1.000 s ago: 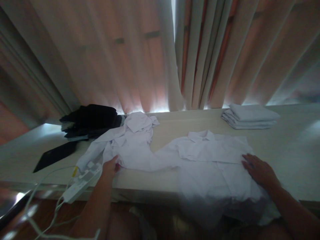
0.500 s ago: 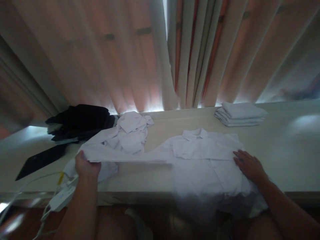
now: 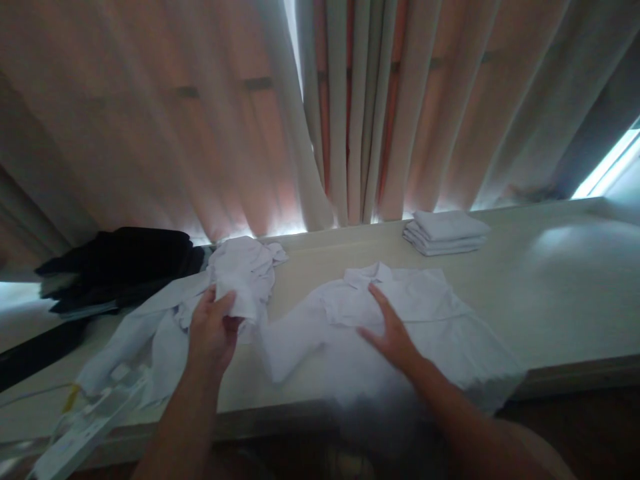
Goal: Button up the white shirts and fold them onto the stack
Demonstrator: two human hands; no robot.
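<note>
A white collared shirt lies spread on the table, its lower end hanging past the front edge. My left hand pinches the end of its left-side sleeve, lifted above the table; the sleeve sags between hand and shoulder. My right hand rests on the shirt's chest just below the collar, fingers spread. Behind my left hand lies a crumpled heap of white clothing, with one long piece stretching toward the front left. The hanging hem is blurred.
A folded white stack stands at the back right. Dark folded clothes are piled at the back left, with a flat black object before them. A white power strip with a cable sits at the front left edge. Curtains hang behind the table.
My left hand has brought the sleeve end inward to the right, and the sleeve has gone slack. My right hand has slid left from the shirt's right side to its chest. The view has shifted right.
</note>
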